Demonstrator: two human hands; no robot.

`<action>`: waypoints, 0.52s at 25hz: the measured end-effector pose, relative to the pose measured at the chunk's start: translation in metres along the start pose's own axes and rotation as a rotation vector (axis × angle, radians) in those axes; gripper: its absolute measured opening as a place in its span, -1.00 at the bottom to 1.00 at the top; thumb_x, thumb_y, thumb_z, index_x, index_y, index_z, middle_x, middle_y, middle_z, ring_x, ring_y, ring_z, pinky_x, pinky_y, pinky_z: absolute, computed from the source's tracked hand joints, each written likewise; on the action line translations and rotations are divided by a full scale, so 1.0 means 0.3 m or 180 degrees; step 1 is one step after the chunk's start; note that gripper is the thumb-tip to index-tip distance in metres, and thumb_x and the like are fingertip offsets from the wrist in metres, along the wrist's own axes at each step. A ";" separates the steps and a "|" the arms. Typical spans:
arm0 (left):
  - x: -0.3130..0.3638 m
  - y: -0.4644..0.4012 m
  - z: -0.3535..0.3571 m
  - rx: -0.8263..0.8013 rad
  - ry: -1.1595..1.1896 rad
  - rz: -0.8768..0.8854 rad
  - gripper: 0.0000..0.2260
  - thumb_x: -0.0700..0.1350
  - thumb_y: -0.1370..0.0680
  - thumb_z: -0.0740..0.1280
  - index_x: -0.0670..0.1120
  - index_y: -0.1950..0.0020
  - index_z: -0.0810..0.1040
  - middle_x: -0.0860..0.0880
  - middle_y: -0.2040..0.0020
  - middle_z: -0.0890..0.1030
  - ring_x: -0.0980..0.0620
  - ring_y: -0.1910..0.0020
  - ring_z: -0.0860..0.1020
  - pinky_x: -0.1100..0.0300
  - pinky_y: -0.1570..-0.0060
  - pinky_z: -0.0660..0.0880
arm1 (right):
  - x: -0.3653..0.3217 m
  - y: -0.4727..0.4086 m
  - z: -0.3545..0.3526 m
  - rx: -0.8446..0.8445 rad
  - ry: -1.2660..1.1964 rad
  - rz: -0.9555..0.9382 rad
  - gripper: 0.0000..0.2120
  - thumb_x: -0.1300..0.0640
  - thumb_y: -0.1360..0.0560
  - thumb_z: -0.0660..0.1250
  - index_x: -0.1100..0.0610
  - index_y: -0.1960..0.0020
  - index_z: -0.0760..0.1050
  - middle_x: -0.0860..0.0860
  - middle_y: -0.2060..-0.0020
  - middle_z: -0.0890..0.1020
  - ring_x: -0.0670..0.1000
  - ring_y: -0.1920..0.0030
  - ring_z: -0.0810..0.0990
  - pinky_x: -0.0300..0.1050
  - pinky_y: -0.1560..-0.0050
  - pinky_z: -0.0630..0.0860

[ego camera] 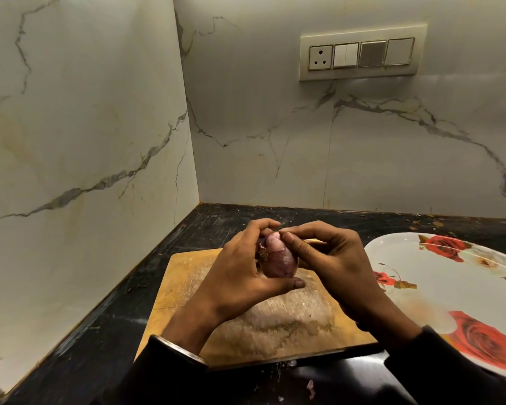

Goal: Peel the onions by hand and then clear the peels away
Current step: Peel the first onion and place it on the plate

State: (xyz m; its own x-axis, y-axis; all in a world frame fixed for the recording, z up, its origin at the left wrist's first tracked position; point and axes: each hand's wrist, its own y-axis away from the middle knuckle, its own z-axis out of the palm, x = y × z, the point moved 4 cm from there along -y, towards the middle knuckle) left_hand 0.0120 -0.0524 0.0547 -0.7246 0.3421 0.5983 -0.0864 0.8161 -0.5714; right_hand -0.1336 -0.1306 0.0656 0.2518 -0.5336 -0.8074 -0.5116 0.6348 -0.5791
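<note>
Purple-red and partly stripped of its skin, the onion (278, 260) sat in the middle of the frame, held up above a wooden cutting board (246, 320). The left hand (240, 276) curled around it from the left and below, thumb lying under the bulb and fingers wrapped over the top. The right hand (330, 258) met it from the right, its thumb and fingertips pinched at the onion's upper end, where a thin bit of skin showed. Both wrists came out of dark sleeves at the bottom of the frame. The board lay on a black table (100, 331) that ran into a corner of white marble-patterned wall. At the right edge of the frame a white plate (427, 287) printed with red roses rested on the table just beside the board. A small pale scrap of peel (310, 387) lay low in the frame, near the centre. A switch panel (362, 55) hung on the wall in the upper right.
</note>
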 end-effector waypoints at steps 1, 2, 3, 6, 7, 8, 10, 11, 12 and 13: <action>0.000 0.000 0.003 -0.0004 -0.0055 0.0022 -0.26 0.26 -0.26 0.58 0.15 -0.35 0.37 0.19 -0.18 0.54 0.13 -0.17 0.56 0.13 -0.05 0.62 | 0.002 0.003 0.001 0.0054 -0.0099 0.0081 -0.81 0.15 -0.45 0.42 0.20 -0.02 0.67 0.06 0.12 0.72 0.04 0.06 0.71 -0.06 0.15 0.66; 0.000 -0.001 0.007 -0.0008 -0.0100 0.0035 -0.27 0.28 -0.26 0.57 0.15 -0.34 0.40 0.21 -0.19 0.53 0.12 -0.17 0.55 0.11 -0.05 0.62 | 0.004 0.005 0.002 0.0128 -0.0158 0.0141 -0.83 0.15 -0.44 0.41 0.18 0.01 0.66 0.05 0.14 0.72 0.02 0.08 0.71 -0.08 0.17 0.66; 0.000 -0.001 0.009 -0.0003 -0.0106 0.0023 -0.27 0.29 -0.26 0.56 0.14 -0.34 0.41 0.21 -0.19 0.52 0.12 -0.18 0.55 0.11 -0.05 0.62 | 0.009 0.007 0.001 0.0212 -0.0177 0.0167 -0.86 0.16 -0.44 0.41 0.16 0.02 0.66 0.04 0.15 0.72 0.02 0.09 0.71 -0.10 0.18 0.66; -0.008 -0.002 0.004 0.0087 -0.0076 -0.0082 -0.27 0.34 -0.25 0.54 0.14 -0.34 0.41 0.21 -0.19 0.53 0.12 -0.16 0.56 0.13 -0.02 0.63 | 0.019 0.007 -0.002 0.0319 -0.0243 0.0224 -0.89 0.24 -0.47 0.40 0.17 0.01 0.65 0.04 0.14 0.72 0.01 0.07 0.71 -0.14 0.15 0.65; -0.011 -0.002 0.000 0.0129 -0.0138 -0.0105 -0.27 0.37 -0.25 0.52 0.17 -0.34 0.41 0.22 -0.18 0.52 0.12 -0.16 0.55 0.14 0.00 0.63 | 0.022 0.006 -0.002 0.0296 -0.0307 0.0269 -0.87 0.22 -0.47 0.40 0.18 -0.01 0.65 0.04 0.13 0.72 0.01 0.05 0.71 -0.14 0.13 0.65; -0.014 -0.002 -0.003 0.0170 -0.0227 -0.0122 -0.28 0.40 -0.25 0.50 0.19 -0.33 0.40 0.26 -0.18 0.50 0.14 -0.16 0.54 0.14 0.00 0.63 | 0.023 0.006 0.001 0.0265 -0.0372 0.0310 -0.84 0.18 -0.46 0.41 0.18 -0.02 0.65 0.04 0.12 0.72 0.01 0.03 0.71 -0.13 0.11 0.66; -0.012 0.001 -0.008 0.0247 -0.0457 -0.0121 -0.28 0.45 -0.24 0.45 0.22 -0.32 0.38 0.36 -0.15 0.44 0.17 -0.16 0.49 0.17 -0.02 0.61 | 0.023 0.008 0.008 0.0183 -0.0402 0.0318 -0.79 0.13 -0.41 0.44 0.18 -0.02 0.65 0.05 0.10 0.72 0.02 0.01 0.71 -0.10 0.07 0.66; -0.009 0.001 -0.009 0.0287 -0.0600 -0.0091 -0.28 0.46 -0.24 0.43 0.22 -0.32 0.38 0.39 -0.13 0.42 0.18 -0.15 0.48 0.18 -0.02 0.60 | 0.024 0.008 0.009 0.0150 -0.0382 0.0285 -0.80 0.14 -0.41 0.46 0.19 -0.01 0.65 0.06 0.09 0.72 0.03 0.01 0.71 -0.07 0.05 0.66; -0.006 0.002 -0.007 0.0328 -0.0727 -0.0066 -0.28 0.47 -0.24 0.42 0.20 -0.31 0.39 0.39 -0.10 0.41 0.19 -0.12 0.47 0.18 -0.01 0.59 | 0.025 0.008 0.008 0.0137 -0.0356 0.0252 -0.83 0.17 -0.41 0.46 0.21 0.02 0.66 0.07 0.09 0.72 0.05 0.01 0.71 -0.05 0.05 0.66; -0.004 0.003 -0.006 0.0374 -0.0821 -0.0051 -0.28 0.47 -0.24 0.42 0.17 -0.29 0.41 0.36 -0.08 0.42 0.20 -0.09 0.47 0.18 0.01 0.59 | 0.028 0.005 0.005 0.0146 -0.0322 0.0227 -0.86 0.20 -0.42 0.46 0.23 0.04 0.66 0.07 0.09 0.72 0.05 0.02 0.71 -0.04 0.04 0.66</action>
State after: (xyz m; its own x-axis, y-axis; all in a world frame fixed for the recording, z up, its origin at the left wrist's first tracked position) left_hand 0.0141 -0.0513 0.0544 -0.8713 0.1874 0.4536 -0.1671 0.7557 -0.6332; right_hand -0.1309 -0.1332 0.0577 0.2988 -0.4287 -0.8526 -0.4937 0.6952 -0.5225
